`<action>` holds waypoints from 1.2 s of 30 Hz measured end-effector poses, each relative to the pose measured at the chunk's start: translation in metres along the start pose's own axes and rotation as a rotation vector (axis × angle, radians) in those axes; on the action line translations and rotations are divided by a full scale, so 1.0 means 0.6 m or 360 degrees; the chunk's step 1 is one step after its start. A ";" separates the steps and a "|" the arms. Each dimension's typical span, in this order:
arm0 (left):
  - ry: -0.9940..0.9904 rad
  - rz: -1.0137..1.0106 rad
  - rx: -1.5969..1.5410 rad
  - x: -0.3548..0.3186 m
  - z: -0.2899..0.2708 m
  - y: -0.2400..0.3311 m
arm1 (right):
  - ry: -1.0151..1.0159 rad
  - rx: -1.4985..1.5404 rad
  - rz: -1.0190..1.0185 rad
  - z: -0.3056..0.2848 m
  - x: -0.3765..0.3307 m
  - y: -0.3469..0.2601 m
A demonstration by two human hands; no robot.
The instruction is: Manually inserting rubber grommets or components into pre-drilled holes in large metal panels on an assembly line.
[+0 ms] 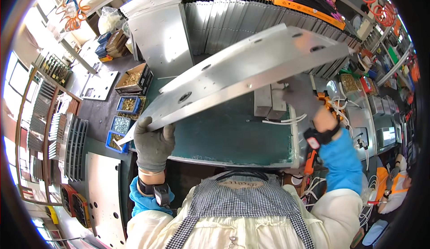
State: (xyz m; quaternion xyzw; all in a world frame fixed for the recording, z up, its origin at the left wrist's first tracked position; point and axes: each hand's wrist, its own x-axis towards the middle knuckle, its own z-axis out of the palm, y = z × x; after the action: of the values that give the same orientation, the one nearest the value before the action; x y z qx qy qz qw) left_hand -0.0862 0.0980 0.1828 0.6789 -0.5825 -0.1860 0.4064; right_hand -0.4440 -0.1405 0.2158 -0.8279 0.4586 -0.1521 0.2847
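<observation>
In the head view, a long silver sheet-metal panel with folded edges and oval holes (233, 81) hangs tilted above the dark green surface (224, 137), its right end higher, cutting across the worker's view of what lies behind. The left hand in a grey glove (154, 148) has its fingers pinching the panel's lower left end. The right hand, grey-gloved too (302, 94), is blurred near the panel's underside; I cannot tell how its fingers stand or whether they touch. Just beside it, two silver rectangular metal blocks (263, 102) with white cables (286, 122) take up room under the panel. By the left end crowd small blue plastic bins of fasteners (128, 111) and a dark cardboard box of brass-coloured pieces (129, 89). Behind, a packed row of upright grey metal sheets (233, 23) closes off the back, topped at right by an orange tray of pink-ended black cables (309, 13).
</observation>
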 end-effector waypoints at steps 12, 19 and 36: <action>0.0023 -0.0066 -0.1451 -0.033 -0.054 -0.064 | -0.0233 -0.0930 0.0797 0.212 0.179 0.071; -0.0128 -0.0226 -0.1996 -0.021 -0.070 -0.071 | 0.0058 -0.0701 0.0486 0.221 0.152 0.007; 0.0235 0.0124 0.0065 -0.014 -0.090 -0.063 | -0.0296 0.0947 -0.0098 0.469 0.160 -0.282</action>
State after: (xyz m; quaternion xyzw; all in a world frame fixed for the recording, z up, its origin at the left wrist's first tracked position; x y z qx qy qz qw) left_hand -0.0251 0.1236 0.1842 0.6758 -0.5806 -0.1075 0.4413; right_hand -0.1348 -0.0576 0.0953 -0.7321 0.3406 -0.2118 0.5506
